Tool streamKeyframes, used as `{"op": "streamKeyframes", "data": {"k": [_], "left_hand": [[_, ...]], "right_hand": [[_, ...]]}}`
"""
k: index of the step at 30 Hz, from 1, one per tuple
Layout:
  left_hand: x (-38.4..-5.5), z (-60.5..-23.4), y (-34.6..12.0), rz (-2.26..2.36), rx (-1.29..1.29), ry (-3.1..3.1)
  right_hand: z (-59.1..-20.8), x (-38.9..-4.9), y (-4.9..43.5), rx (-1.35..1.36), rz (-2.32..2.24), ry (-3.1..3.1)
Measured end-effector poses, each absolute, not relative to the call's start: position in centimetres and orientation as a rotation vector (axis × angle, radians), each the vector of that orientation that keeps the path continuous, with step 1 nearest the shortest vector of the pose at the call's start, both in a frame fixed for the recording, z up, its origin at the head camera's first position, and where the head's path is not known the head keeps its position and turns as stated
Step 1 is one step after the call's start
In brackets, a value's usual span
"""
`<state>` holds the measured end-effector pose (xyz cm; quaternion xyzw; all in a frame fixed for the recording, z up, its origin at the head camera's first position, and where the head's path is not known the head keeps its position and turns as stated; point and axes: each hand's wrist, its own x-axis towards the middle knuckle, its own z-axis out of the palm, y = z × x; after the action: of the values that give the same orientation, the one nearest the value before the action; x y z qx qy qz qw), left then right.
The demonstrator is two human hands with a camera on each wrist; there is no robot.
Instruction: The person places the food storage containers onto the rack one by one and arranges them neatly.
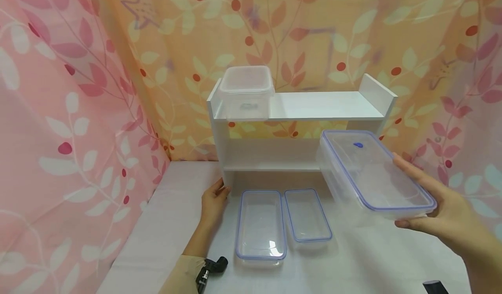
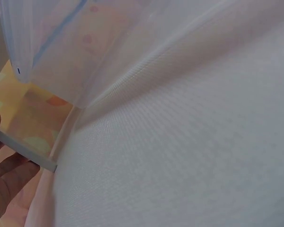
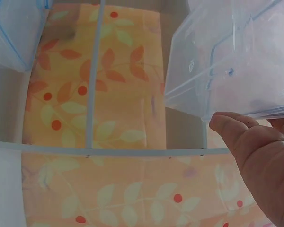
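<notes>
My right hand (image 1: pixel 451 211) holds a large clear plastic food container (image 1: pixel 376 172), thumb below and fingers along its far side. Its lid has a blue rim and a small blue valve, and it is tilted in front of the shelf's right end. In the right wrist view the same container (image 3: pixel 227 61) lies above my thumb and palm. My left hand (image 1: pixel 213 200) grips the lower left side panel of a white two-tier shelf (image 1: pixel 321 104). The left wrist view has thumb and fingers on opposite sides of that panel (image 2: pixel 28 152).
On the shelf's top board, at the left, sits a clear container with a whitish lid (image 1: pixel 247 89). Two blue-rimmed containers, a larger one (image 1: pixel 260 224) and a smaller one (image 1: pixel 308 215), stand side by side on the white tablecloth (image 1: pixel 364 259). Patterned curtains (image 1: pixel 274 24) enclose the table.
</notes>
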<state>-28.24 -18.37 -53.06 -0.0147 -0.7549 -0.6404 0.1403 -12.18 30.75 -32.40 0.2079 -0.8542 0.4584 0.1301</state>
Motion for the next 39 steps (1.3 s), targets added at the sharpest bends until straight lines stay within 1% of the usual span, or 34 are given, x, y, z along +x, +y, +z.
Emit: {"op": "streamKeyframes", "data": {"k": [4, 10, 16, 24, 32, 39], "left_hand": [[-28.2, -53.0, -18.3, -1.856, -0.050, -2.176], [-28.3, -53.1, -18.3, -1.884, -0.055, -2.168], [-28.2, -53.1, -18.5, -1.861, -0.070, -2.187], [-28.2, -53.1, -18.6, -1.872, -0.081, -2.182], [-28.2, -52.8, -18.4, -1.879, -0.042, -2.179], [-28.0, -52.8, -18.4, -1.877, -0.049, -2.183]], "right_hand": [[-31.4, -12.5, 30.7, 0.676, 1.388, -2.428], [-30.0, -12.7, 30.7, 0.703, 1.441, -2.404], [-29.1, -13.1, 30.8, 0.617, 1.378, -2.438], [-27.5, -14.0, 31.1, 0.801, 1.598, -2.283], [-25.8, -15.0, 30.9, 0.700, 1.451, -2.361], [-24.2, -15.9, 30.4, 0.554, 1.241, -2.487]]}}
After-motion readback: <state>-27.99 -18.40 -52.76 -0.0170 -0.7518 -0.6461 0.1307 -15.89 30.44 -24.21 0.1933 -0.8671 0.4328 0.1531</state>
